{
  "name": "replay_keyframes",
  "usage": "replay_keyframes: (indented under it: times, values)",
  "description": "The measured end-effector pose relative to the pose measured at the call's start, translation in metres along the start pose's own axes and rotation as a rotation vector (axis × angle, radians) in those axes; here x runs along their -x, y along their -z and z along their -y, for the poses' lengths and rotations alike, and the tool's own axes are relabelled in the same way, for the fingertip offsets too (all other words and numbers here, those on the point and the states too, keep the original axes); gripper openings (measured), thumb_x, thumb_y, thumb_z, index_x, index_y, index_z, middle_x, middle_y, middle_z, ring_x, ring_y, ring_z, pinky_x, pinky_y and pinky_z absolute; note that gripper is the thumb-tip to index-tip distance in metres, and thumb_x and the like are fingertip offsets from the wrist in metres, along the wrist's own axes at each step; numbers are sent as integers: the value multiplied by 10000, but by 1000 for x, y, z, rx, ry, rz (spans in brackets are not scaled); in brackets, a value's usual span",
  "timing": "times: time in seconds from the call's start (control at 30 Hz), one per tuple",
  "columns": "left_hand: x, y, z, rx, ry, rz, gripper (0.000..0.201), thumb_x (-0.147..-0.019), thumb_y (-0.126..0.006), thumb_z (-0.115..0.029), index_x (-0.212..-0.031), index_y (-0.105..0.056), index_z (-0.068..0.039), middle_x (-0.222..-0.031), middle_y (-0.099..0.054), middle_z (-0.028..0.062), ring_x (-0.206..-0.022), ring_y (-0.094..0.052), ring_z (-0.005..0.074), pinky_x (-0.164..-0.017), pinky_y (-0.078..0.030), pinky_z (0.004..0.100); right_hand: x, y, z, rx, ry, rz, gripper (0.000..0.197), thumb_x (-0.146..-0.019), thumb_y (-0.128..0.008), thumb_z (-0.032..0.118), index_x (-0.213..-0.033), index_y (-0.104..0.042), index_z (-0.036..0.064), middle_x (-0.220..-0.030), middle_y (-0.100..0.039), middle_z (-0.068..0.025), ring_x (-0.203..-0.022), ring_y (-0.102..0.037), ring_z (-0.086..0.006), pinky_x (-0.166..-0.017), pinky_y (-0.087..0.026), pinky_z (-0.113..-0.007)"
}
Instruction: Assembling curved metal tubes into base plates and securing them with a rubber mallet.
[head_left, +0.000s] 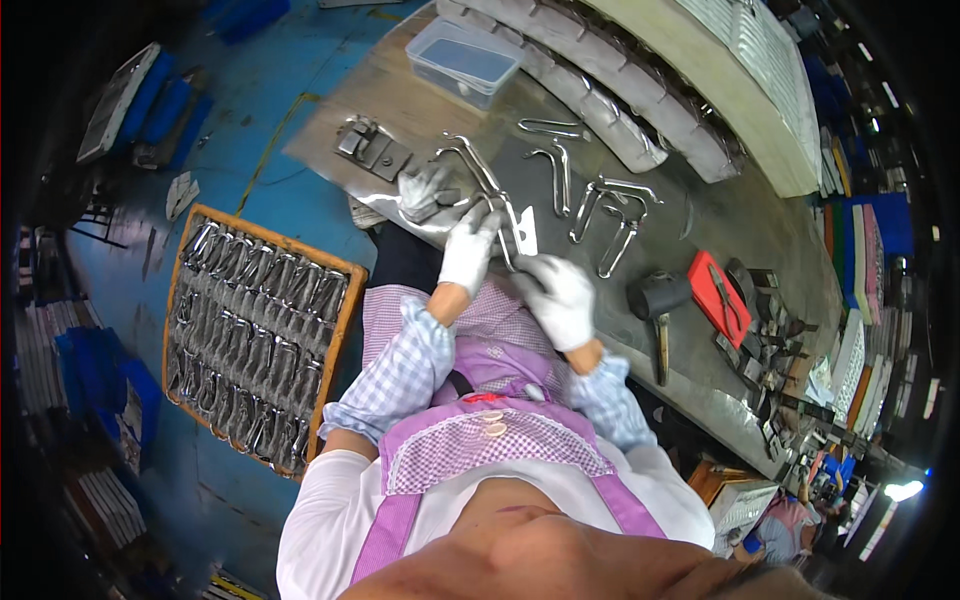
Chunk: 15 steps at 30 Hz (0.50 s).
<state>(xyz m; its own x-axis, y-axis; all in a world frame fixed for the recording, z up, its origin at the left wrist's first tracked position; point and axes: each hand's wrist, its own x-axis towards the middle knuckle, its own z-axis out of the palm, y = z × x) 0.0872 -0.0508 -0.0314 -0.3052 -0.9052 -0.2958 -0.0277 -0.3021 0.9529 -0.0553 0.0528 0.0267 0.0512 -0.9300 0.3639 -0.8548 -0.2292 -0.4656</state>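
A long, shiny bent metal piece point(487, 178), forked at its far end, lies across the near edge of the bench in front of me. My left hand point(470, 250), in a white glove with greyed fingertips, is closed around its middle. At the near end of the same piece, the greyed fingers of my gloved right hand point(560, 298) are closed on it, slightly blurred. A small white flat piece with a notch point(527, 230) shows just beyond my right hand. Similar bent metal pieces point(562, 178) lie to the right on the grey benchtop.
A crumpled glove point(425, 192) and a metal fixture point(372, 148) sit at left. Beyond stands a clear plastic box point(463, 62). A black mallet point(658, 296) and red-backed pliers point(722, 300) lie right. A wooden-framed tray point(345, 330) of metal pieces stands left, below the bench.
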Motion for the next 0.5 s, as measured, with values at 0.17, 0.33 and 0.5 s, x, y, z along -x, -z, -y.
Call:
replay_keyframes:
  times: [0.17, 0.33, 0.5]
  values:
    - [21, 7, 13, 445, 268, 130, 383, -1028, -496, -166, -1337, -459, 57, -1001, -671, 155, -803, -688, 229, -713, -591, 338, 151, 60, -132, 550, -721, -563, 389, -948, -619, 318, -1234, -624, 54, -1174, -633, -177, -1046, -600, -358, -930, -459, -462]
    - [35, 15, 14, 287, 232, 151, 480, -977, -623, -236, -1330, -483, 58, -953, -674, 108, -821, -673, 137, -705, -540, 249, 193, 54, -156, 560, -891, -286, 493, -834, -724, 321, -1251, -635, 74, -1011, -684, -164, -937, -643, -375, -848, -490, -455]
    - [34, 2, 6, -179, 92, 19, 457, -909, -634, -236, -1245, -572, 67, -1084, -703, 180, -989, -688, 264, -849, -523, 358, 98, 51, -102, -712, -1193, -355, 336, -880, -710, 230, -1106, -643, -9, -656, -521, 28, -468, -405, -57, -429, -296, -238]
